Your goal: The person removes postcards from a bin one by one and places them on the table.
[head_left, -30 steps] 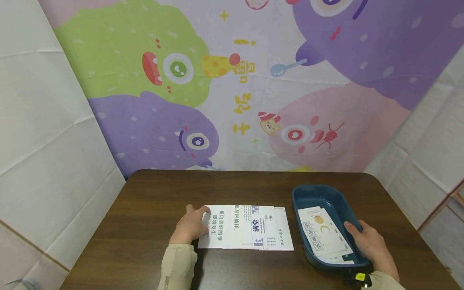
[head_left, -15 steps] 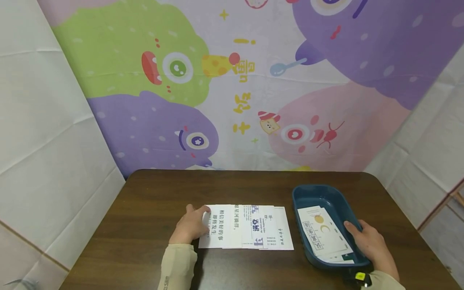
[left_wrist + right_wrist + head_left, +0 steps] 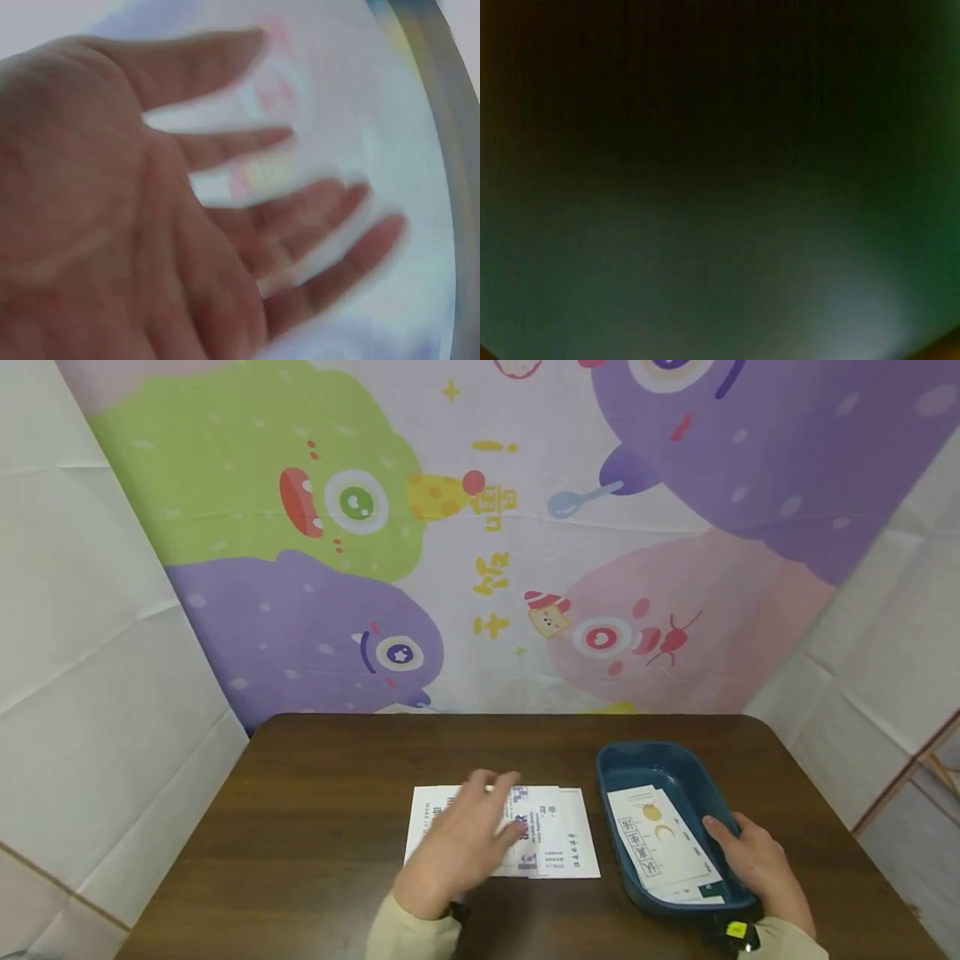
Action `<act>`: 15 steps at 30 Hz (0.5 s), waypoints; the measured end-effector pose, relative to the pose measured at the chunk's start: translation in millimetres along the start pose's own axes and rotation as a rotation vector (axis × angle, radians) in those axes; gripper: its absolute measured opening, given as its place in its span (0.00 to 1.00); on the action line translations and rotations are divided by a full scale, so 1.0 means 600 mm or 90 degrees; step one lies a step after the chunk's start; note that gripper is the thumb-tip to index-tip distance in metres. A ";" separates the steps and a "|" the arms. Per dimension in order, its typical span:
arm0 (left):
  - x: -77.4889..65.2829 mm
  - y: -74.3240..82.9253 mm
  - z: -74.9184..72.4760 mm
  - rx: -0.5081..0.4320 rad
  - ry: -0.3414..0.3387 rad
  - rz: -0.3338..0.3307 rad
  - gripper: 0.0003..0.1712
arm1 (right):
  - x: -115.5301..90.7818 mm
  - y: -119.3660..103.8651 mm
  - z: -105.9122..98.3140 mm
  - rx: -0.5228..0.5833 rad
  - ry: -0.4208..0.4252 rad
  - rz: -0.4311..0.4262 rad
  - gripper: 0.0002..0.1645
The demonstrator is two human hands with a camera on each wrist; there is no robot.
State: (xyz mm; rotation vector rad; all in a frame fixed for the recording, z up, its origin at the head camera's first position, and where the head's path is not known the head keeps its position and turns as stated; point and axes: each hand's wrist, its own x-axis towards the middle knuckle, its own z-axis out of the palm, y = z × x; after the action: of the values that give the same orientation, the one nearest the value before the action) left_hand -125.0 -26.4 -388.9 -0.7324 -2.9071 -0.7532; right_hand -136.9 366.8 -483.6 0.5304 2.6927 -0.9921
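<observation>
My left hand (image 3: 461,843) hovers over a row of overlapping white printed cards (image 3: 567,839) on the table, covering much of the row's left and middle. Its fingers are spread and relaxed, and the left wrist view shows a blurred palm (image 3: 97,217) with nothing in it. On the right, my right hand (image 3: 768,864) grips the side of a dark blue tray (image 3: 663,764), thumb over the rim and fingers along the outside. Several cards (image 3: 663,839) lie in the near part of that tray, the top one drawn with a yellow sun and moon. The right wrist view is nearly black.
The brown wooden table (image 3: 337,760) has rounded far corners. Behind it hangs a cloth (image 3: 480,677) printed with cartoon monsters, and white sheets (image 3: 112,652) close off both sides.
My left hand has lifted from the left end of the card row and moved right, over its middle, fingers spreading. My right hand keeps its grip on the tray. The head view shifts slightly.
</observation>
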 end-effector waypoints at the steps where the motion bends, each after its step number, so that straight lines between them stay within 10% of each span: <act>1: 0.006 0.027 0.008 -0.009 -0.009 0.056 0.30 | 0.000 -0.002 0.000 0.000 0.002 -0.003 0.57; 8: 0.103 0.165 0.124 0.005 -0.051 0.286 0.20 | -0.001 0.000 -0.009 -0.010 0.005 -0.038 0.53; 15: 0.177 0.204 0.253 0.256 -0.022 0.214 0.22 | -0.001 0.005 -0.005 -0.009 0.016 -0.062 0.52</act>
State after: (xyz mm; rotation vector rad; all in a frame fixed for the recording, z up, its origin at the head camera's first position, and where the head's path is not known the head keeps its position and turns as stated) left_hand -152.8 185.0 -450.6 -1.1388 -2.7177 -0.1194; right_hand -135.5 370.9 -483.2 0.4140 2.7688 -0.9975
